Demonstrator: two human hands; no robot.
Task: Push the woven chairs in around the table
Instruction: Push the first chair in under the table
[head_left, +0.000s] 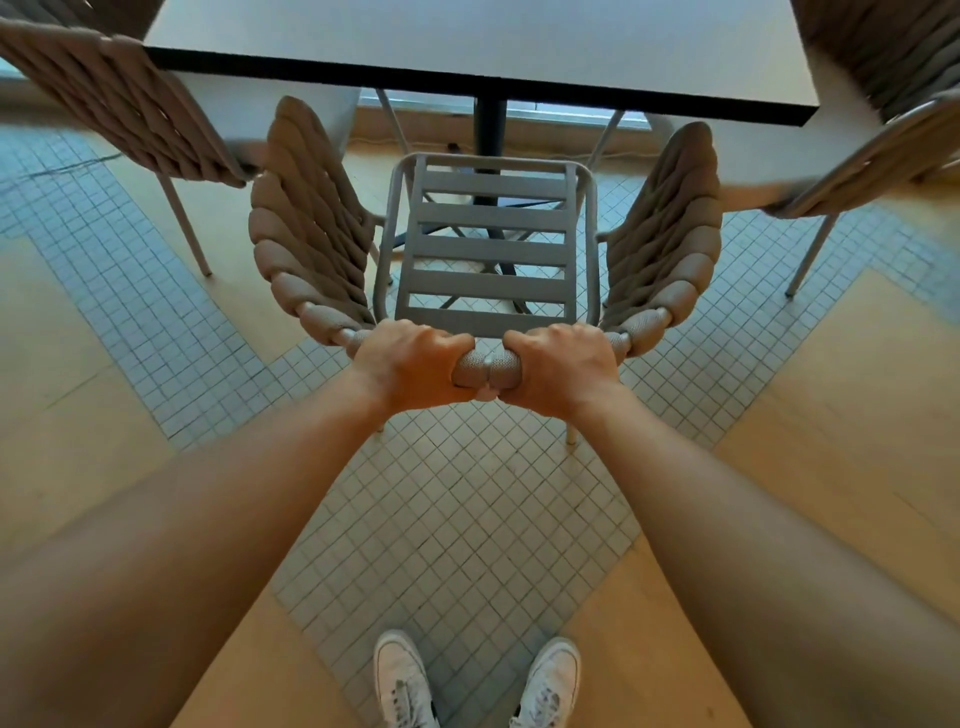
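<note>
now, with both the left hand (402, 366) and right hand (561, 366) fingers clamped on the chair (488, 249) back, push evenly so it slides straight under the worktop (467, 47).

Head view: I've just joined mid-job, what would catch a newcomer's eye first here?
Dead centre, the left hand and right hand clamp side by side on the top rail of a woven chair, its slatted seat facing the table. The seat's front edge lies just under the dark table edge. Two more woven chairs flank the table, one upper left and one upper right.
</note>
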